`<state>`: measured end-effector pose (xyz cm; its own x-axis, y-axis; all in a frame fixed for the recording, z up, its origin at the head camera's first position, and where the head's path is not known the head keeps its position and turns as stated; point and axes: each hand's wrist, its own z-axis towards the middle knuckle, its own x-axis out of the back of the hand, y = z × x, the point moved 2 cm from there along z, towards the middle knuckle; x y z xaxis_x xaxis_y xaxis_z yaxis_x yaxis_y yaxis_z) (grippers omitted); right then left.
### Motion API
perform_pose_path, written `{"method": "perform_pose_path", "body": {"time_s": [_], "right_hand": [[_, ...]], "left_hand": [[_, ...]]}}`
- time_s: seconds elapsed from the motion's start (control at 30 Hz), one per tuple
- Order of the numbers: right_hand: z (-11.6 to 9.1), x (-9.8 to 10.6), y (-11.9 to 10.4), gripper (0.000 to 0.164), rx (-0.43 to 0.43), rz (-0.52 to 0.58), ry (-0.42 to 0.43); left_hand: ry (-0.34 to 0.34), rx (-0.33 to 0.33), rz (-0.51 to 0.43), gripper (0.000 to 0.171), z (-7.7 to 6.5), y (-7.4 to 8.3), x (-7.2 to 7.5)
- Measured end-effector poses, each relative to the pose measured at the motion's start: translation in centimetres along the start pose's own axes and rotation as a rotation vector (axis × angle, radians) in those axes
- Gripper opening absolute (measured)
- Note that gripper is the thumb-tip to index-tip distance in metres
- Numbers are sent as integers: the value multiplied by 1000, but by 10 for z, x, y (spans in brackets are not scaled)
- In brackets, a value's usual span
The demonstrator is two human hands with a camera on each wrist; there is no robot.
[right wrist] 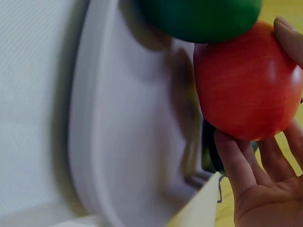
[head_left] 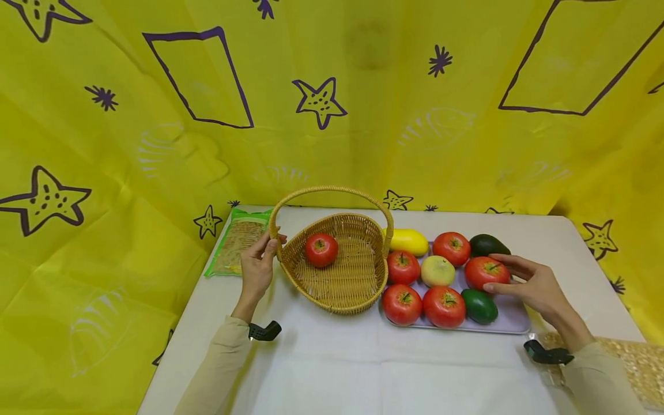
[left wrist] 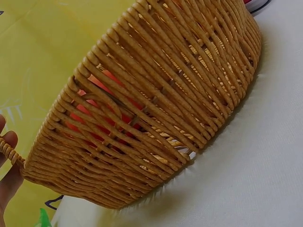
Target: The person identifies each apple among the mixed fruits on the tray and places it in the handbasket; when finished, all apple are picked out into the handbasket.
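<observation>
- Two hands of yours are over the desk (head_left: 332, 369): the right at the tray, the left at the basket.
- Your right hand (head_left: 531, 283) grips a tomato (head_left: 485, 273), thumb on its near side, fingers on its far side; I cannot tell whether the fruit touches the tray beneath.
- That tomato is by the right edge of the lavender tray (head_left: 512, 318), between a dark avocado (head_left: 485, 244) at the tray's far right corner and a green avocado (head_left: 479, 306) toward its near right corner.
- Your left hand (head_left: 257, 270) holds the left foot of the arched handle (head_left: 332, 189) on the wicker basket (head_left: 347, 285), which is just beside the tray's left edge, toward the desk's far edge.
- From your right palm the gripped fruit lies directly left, and the basket well farther left, about level with it; a pale round fruit (head_left: 438, 271) sits between.
- Your right hand is the nearer to this roundish fruit, which shows no clear long axis; the handle spans the basket left to right.
- One red fruit (head_left: 321, 251) lies inside the basket, near its left wall.
- A green-edged packet (head_left: 242, 245) lies at the desk's far left corner, near your left hand.
</observation>
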<state>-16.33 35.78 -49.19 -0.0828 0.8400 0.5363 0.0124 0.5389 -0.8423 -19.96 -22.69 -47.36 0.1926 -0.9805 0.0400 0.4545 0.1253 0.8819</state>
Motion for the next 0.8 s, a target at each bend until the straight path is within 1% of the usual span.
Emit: {"method": "perform_pose_path", "body": {"time_s": [0.17,0.23,0.4,0.57,0.67,0.8], "right_hand": [[-3,4,-10,64,72,134,8],[-3,6,-16,65,96,162,16],[-1,6,-33,69,116,147,28],[3,0,-54,70,151,155,18],[6,-6,-67,68,191,202,-7],[9,-15,-83,67,242,286,-71]], "left_hand": [[-6,15,14,32,0,0,0],[-5,11,16,31,0,0,0],[-3,-6,20,31,0,0,0],[-3,5,15,32,1,0,-1],[-3,12,15,31,0,1,-1],[2,15,12,31,0,1,-1]]}}
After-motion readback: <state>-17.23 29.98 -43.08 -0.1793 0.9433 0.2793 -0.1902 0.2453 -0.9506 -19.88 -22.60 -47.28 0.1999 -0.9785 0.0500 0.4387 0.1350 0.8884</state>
